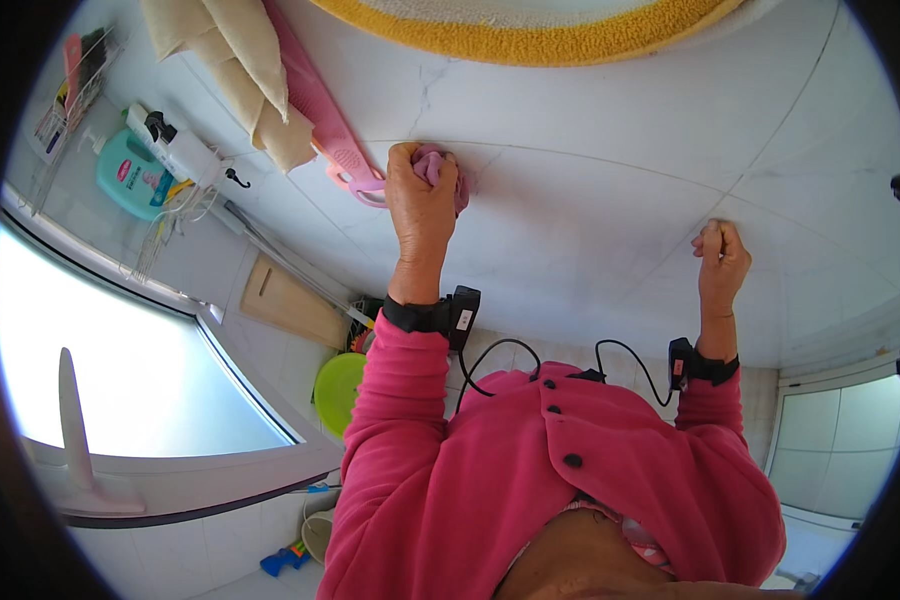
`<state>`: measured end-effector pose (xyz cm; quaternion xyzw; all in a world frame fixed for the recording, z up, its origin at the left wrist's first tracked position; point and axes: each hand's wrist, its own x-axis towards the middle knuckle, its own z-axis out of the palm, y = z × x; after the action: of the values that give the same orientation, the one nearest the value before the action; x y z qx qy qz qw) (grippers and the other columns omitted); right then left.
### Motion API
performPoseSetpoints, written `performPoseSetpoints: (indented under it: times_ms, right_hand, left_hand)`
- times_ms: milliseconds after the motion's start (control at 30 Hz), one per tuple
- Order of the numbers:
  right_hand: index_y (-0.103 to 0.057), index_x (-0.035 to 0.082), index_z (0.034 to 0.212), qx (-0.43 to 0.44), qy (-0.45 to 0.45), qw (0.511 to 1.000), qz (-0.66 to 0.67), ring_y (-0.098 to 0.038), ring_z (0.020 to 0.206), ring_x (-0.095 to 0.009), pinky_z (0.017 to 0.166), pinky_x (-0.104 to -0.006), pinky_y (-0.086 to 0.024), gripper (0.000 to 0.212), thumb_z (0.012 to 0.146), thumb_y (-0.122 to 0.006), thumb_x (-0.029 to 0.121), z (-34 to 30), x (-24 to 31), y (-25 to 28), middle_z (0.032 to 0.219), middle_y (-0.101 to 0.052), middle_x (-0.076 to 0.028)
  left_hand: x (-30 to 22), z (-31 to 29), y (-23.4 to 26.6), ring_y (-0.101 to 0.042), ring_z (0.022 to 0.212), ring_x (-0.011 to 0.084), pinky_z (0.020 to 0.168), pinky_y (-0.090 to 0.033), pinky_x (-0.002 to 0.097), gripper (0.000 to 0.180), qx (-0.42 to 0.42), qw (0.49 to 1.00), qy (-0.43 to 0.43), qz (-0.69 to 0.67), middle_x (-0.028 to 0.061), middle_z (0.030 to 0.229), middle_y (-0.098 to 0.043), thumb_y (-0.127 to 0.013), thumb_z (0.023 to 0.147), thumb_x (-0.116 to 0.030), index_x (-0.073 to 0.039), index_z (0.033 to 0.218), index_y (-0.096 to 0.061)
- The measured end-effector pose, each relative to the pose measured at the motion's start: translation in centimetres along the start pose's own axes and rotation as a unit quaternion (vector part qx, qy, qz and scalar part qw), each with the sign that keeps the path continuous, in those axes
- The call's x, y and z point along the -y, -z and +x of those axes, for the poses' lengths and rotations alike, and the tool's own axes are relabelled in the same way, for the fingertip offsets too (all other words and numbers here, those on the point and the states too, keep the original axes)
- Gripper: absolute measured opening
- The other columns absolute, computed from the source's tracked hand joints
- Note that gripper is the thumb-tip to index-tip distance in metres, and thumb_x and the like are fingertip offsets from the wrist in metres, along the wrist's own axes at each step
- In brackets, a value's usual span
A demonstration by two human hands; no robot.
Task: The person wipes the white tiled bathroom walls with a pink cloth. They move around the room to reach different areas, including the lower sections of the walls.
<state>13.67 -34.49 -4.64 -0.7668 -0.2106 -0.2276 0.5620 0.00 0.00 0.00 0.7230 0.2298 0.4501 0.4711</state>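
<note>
A crumpled pink-purple cloth (432, 165) is bunched in my left hand (420, 205), whose fingers are wrapped round it against the pale marbled surface. Just left of that hand lies a long pink plastic piece (315, 95) with a ridged face and loop-shaped openings at its near end. Beige fabric (235, 70) is draped beside it. My right hand (722, 255) is apart from the left, over the same surface. Its fingers are curled closed, and what they hold, if anything, is hidden.
A yellow fuzzy-edged ring (530, 45) lies at the far side. Wire racks on the left carry a teal pump bottle (133, 172) and a white bottle (185, 150). A frosted window (140, 360), a wooden board (288, 300) and a green basin (340, 392) are nearer left.
</note>
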Motion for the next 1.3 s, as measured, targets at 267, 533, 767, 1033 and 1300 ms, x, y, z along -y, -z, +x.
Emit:
performPoseSetpoints:
  times_ms: [267,533,767,1033,1300]
  right_hand:
    - [-0.056,0.0,0.075,-0.012,0.007,1.0,0.001,-0.053,0.055,-0.008,0.053,-0.0225,-0.044,0.024,0.095,-0.054,0.013,0.7,0.0,-1.1,0.065,-0.06,-0.005]
    - [-0.056,0.0,0.075,-0.002,0.013,1.0,-0.003,-0.054,0.056,-0.008,0.053,-0.0224,-0.043,0.024,0.095,-0.053,0.013,0.0,0.1,0.2,0.064,-0.059,-0.004]
    - [-0.057,0.0,0.076,-0.002,0.015,1.0,-0.001,-0.053,0.055,-0.008,0.053,-0.0224,-0.044,0.025,0.095,-0.054,0.016,0.0,0.0,0.3,0.064,-0.06,-0.004]
    - [-0.058,0.0,0.077,-0.018,0.023,1.0,0.005,-0.056,0.053,-0.008,0.05,-0.0227,-0.045,0.018,0.092,-0.058,0.011,0.0,-0.4,-0.1,0.06,-0.058,-0.004]
    - [-0.059,0.001,0.078,0.015,0.029,0.999,0.001,-0.056,0.053,-0.007,0.051,-0.0226,-0.045,0.016,0.091,-0.061,0.01,0.1,-1.0,0.0,0.059,-0.061,-0.003]
  left_hand:
    - [-1.4,0.4,-1.6,-0.056,0.064,0.0191,0.057,-0.048,0.0306,0.031,-0.091,0.984,-0.13,0.083,0.0128,0.093,-0.058,-0.072,0.079,-0.011,0.002,0.095,-0.049]
    - [0.7,-0.6,1.2,-0.056,0.077,0.0118,0.069,-0.048,0.027,0.021,-0.012,0.993,0.022,-0.112,0.0042,0.09,-0.061,-0.067,0.086,-0.012,-0.002,0.099,-0.054]
    - [-0.1,-0.2,2.6,-0.056,0.081,0.0106,0.069,-0.048,0.0249,0.023,-0.117,0.947,-0.049,-0.296,0.0023,0.095,-0.057,-0.062,0.09,-0.011,-0.006,0.109,-0.05]
    - [0.5,-0.8,-3.6,-0.052,0.078,0.0152,0.061,-0.046,0.027,0.02,-0.078,0.95,-0.177,-0.246,0.007,0.102,-0.047,-0.051,0.09,0.004,-0.004,0.107,-0.043]
    - [-1.5,-5.4,-9.1,-0.047,0.103,0.0288,0.094,-0.038,0.0372,0.036,-0.074,0.934,-0.347,0.038,0.0148,0.11,-0.048,-0.053,0.078,0.006,-0.002,0.113,-0.053]
